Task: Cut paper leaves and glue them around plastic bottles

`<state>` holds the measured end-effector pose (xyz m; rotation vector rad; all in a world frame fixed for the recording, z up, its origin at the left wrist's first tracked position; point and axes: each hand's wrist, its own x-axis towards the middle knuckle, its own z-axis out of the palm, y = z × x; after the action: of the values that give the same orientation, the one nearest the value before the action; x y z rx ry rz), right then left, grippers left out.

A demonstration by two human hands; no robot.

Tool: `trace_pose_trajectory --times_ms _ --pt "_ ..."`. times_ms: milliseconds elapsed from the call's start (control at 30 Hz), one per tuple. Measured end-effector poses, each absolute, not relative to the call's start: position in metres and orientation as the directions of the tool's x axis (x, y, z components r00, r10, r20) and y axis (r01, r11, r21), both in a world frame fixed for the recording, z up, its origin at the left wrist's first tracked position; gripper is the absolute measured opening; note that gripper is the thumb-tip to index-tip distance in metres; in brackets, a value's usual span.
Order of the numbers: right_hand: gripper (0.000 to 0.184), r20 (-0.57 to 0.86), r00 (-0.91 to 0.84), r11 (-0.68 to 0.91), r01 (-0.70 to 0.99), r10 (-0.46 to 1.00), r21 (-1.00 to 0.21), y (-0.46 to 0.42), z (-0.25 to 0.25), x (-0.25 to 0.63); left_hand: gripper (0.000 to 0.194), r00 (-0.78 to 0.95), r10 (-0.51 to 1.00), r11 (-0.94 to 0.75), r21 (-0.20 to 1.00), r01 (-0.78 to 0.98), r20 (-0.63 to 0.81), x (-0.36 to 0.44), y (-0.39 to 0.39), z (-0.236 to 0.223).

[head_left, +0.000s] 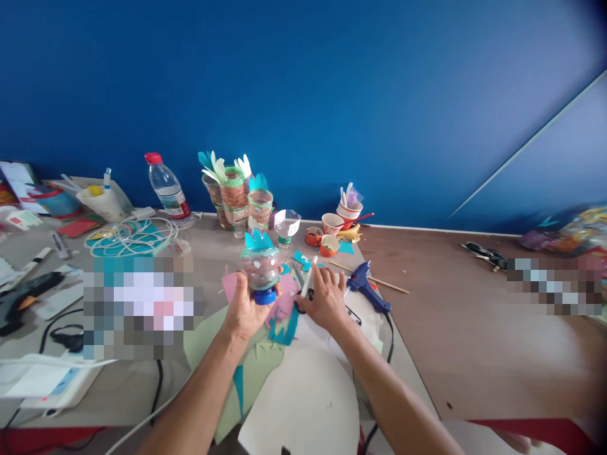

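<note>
My left hand (244, 309) is closed around a small clear plastic bottle craft (260, 268), held cap-down, with a blue cap at the bottom and teal paper leaves on top. My right hand (325, 297) rests on the table beside it, fingers curled round a white stick-like thing (309, 276) that points up and away; black scissors handles (303, 306) lie just under that hand. A blue glue gun (367, 285) lies to the right of my right hand.
Pink, teal and pale green paper scraps (284, 316) and a white sheet (303, 404) cover the near table. Decorated bottle crafts (234, 196), a water bottle (165, 186), paper cups (332, 230) and coiled white cable (133, 237) stand further back. A black glue gun (23, 294) lies left.
</note>
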<state>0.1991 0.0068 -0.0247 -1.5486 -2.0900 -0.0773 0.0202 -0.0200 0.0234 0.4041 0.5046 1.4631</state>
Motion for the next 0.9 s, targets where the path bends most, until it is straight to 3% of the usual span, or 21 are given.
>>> trace_pose_trajectory --times_ms 200,467,667,900 --pt "0.064 0.421 -0.243 0.383 0.878 0.874 -0.288 0.002 -0.018 0.197 0.054 0.067 0.997 0.071 0.588 -0.806 -0.028 0.019 -0.021 0.023" --pt "0.047 0.524 -0.141 0.396 0.818 0.840 -0.416 0.001 -0.013 0.193 0.055 0.103 0.995 0.092 0.574 -0.814 -0.014 0.017 -0.023 0.023" --pt "0.041 0.570 -0.135 0.432 0.796 0.810 -0.425 -0.001 -0.011 0.192 0.051 0.080 0.995 0.101 0.518 -0.850 -0.063 0.010 -0.019 0.016" --pt "0.040 0.587 -0.141 0.455 0.779 0.797 -0.431 -0.001 -0.012 0.193 0.045 0.062 0.998 0.055 0.574 -0.817 -0.007 0.008 -0.017 0.012"
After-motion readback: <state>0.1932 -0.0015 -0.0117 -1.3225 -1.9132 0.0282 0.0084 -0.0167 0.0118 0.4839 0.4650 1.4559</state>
